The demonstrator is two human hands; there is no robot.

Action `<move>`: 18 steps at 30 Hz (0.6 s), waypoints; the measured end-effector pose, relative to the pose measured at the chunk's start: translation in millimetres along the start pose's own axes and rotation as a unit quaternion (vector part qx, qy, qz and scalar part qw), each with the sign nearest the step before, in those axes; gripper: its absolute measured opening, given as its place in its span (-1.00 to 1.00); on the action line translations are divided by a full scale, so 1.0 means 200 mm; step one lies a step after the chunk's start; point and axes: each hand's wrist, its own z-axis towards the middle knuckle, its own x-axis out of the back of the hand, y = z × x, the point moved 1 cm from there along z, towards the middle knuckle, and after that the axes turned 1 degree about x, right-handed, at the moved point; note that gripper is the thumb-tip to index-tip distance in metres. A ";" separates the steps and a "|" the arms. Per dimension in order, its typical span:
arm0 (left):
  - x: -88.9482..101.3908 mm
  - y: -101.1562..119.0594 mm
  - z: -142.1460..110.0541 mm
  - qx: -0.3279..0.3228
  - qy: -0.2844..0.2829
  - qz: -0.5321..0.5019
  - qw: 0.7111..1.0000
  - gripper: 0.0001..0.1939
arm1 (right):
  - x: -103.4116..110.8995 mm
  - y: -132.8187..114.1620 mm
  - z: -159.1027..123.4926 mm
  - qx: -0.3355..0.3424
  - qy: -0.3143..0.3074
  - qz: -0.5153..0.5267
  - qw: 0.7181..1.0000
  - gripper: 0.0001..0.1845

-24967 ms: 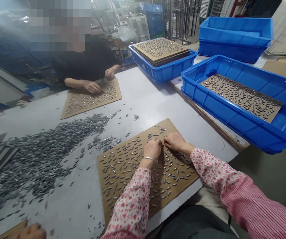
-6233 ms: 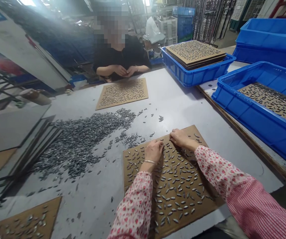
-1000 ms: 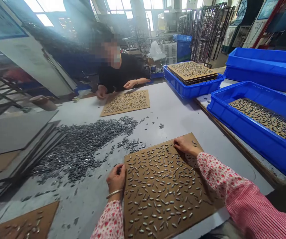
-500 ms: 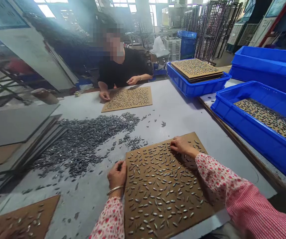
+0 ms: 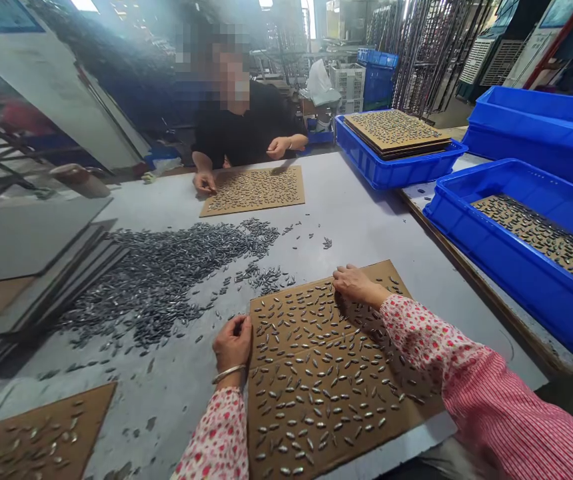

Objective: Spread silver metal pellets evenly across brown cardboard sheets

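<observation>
A cardboard sheet [image 5: 419, 383] covered with small, spindle-shaped metal pieces [image 5: 320, 403] lies in front of me. At its upper left edge is my left hand [image 5: 232, 345], fingers curled against the border and closed on the sheet; the fingertips are partly hidden. My right hand [image 5: 357, 285] is over the far part of the sheet, back up, with its fingers pressed together and pointing down. Whatever is between those fingertips is hidden. Beyond the sheet's far left corner a large heap of the same metal pieces [image 5: 166, 280] spreads on the white table [image 5: 371, 227].
Across the table a person in black [image 5: 246, 130] works at another filled cardboard sheet [image 5: 254, 190]. A blue crate [image 5: 381, 170] bears stacked sheets; another blue crate [image 5: 511, 233] holds one. Stacked boards [image 5: 26, 247] stand left, and a part-filled sheet [image 5: 41, 433] lies lower left.
My right hand has shifted slightly left along the far side of the sheet, its fingers now hidden under it. My left hand stays at the edge. The view has tilted slightly downward.
</observation>
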 end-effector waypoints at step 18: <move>0.02 0.04 -0.01 0.000 -0.007 0.009 1.000 -0.69 | -0.02 0.02 -0.08 -0.082 0.025 0.153 0.985 -0.82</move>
